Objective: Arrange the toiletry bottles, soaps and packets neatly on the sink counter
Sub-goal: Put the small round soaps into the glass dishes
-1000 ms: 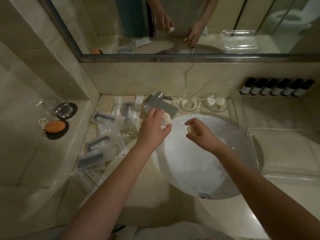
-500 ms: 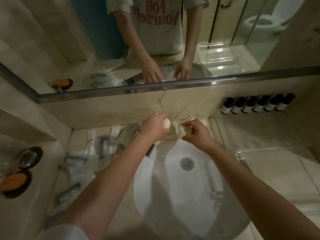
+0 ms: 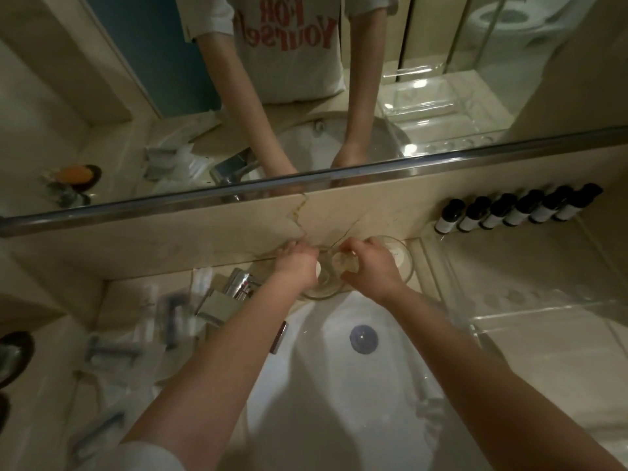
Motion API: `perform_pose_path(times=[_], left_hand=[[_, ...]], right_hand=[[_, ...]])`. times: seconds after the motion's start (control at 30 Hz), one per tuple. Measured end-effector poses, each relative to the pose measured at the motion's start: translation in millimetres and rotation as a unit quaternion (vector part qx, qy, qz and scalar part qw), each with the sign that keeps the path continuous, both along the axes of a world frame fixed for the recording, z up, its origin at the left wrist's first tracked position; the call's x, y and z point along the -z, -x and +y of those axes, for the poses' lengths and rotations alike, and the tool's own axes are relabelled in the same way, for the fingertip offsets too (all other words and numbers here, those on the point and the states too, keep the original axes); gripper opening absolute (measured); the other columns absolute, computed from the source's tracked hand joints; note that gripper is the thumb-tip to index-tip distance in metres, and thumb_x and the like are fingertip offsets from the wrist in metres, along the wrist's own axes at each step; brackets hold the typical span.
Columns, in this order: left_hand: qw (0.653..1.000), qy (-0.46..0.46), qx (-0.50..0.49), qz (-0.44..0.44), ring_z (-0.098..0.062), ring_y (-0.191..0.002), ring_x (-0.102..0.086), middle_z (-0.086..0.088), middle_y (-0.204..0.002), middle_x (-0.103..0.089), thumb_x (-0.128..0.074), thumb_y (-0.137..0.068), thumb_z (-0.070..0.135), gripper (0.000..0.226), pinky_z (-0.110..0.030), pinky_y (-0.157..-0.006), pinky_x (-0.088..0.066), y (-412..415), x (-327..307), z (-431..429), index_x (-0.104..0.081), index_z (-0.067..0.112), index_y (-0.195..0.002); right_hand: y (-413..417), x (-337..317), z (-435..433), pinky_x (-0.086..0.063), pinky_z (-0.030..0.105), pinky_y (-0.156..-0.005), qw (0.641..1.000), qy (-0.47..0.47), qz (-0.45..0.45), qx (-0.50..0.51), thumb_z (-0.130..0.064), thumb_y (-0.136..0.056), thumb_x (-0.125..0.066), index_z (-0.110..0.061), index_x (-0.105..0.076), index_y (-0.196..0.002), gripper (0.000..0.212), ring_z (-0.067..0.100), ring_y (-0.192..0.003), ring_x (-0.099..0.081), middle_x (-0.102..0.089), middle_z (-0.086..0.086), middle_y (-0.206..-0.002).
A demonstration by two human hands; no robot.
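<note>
Behind the basin [image 3: 339, 402], right hand [image 3: 370, 270] pinches a round soap [image 3: 341, 263] over the glass dish [image 3: 317, 293]; left hand [image 3: 295, 266] curls round a second soap [image 3: 318, 268]. Lower both gently, side by side.

White short-sleeved T-shirt [image 3: 289, 62] with red lettering [image 3: 289, 25], forearms bare.

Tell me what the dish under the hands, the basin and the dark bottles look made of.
Dish: clear glass, likely; the counter shows through it. Basin: white glazed ceramic, glossy with soft reflections. Bottles: dark plastic or glass with white labels; cannot tell which.
</note>
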State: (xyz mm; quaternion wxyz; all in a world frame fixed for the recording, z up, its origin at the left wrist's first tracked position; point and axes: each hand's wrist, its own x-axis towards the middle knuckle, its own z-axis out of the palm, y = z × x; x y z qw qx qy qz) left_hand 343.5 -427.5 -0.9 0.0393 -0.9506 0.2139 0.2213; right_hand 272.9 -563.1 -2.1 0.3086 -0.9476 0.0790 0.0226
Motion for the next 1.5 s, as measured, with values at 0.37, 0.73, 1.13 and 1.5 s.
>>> perform_pose_path(times=[0.37, 0.73, 1.13, 1.5], left_hand=[[1.000, 0.020, -0.022, -0.007, -0.028, -0.129, -0.037, -0.008, -0.132, -0.046, -0.063, -0.079, 0.035, 0.046, -0.038, -0.105, -0.031, -4.0, 4.9, 9.5, -0.053, 0.018, -0.121], [1.000, -0.012, -0.027, -0.009, -0.028, -0.125, -0.044, -0.007, -0.128, -0.051, -0.066, -0.076, 0.034, 0.043, -0.037, -0.101, -0.035, -7.0, 2.6, 10.5, -0.060, 0.023, -0.117], [0.999, -0.033, -0.017, -0.009, -0.028, -0.126, -0.043, -0.007, -0.130, -0.050, -0.068, -0.077, 0.039, 0.052, -0.039, -0.101, -0.035, -4.7, -2.2, 10.5, -0.056, 0.018, -0.123], [0.997, 0.020, -0.008, -0.073, -0.029, -0.120, -0.048, -0.010, -0.124, -0.056, -0.061, -0.082, 0.043, 0.044, -0.039, -0.096, -0.038, 7.3, -39.2, 34.1, -0.058, 0.017, -0.118]], right_hand=[[-15.8, 30.6, 19.2, -0.039, 0.032, -0.061, 0.973, 0.200, -0.075, -0.089, -0.014, -0.045, -0.077, -0.016, -0.058, -0.075, 0.035, 0.028, -0.078, -0.059, -0.069, -0.001, -0.069], [-21.2, 33.9, 20.7, -0.031, 0.033, -0.069, 0.985, 0.142, -0.053, -0.086, -0.013, -0.058, -0.073, -0.015, -0.064, -0.083, 0.027, 0.029, -0.091, -0.058, -0.073, 0.001, -0.080], [-16.4, 34.3, 17.8, -0.036, 0.036, -0.074, 0.983, 0.146, -0.057, -0.090, -0.018, -0.063, -0.073, -0.014, -0.064, -0.097, 0.035, 0.031, -0.099, -0.056, -0.073, 0.003, -0.093], [4.4, -7.5, 3.6, -0.035, 0.040, -0.094, 0.987, 0.146, -0.036, -0.054, -0.036, -0.078, -0.067, -0.024, -0.054, -0.126, 0.051, 0.026, -0.124, -0.044, -0.060, -0.002, -0.128]])
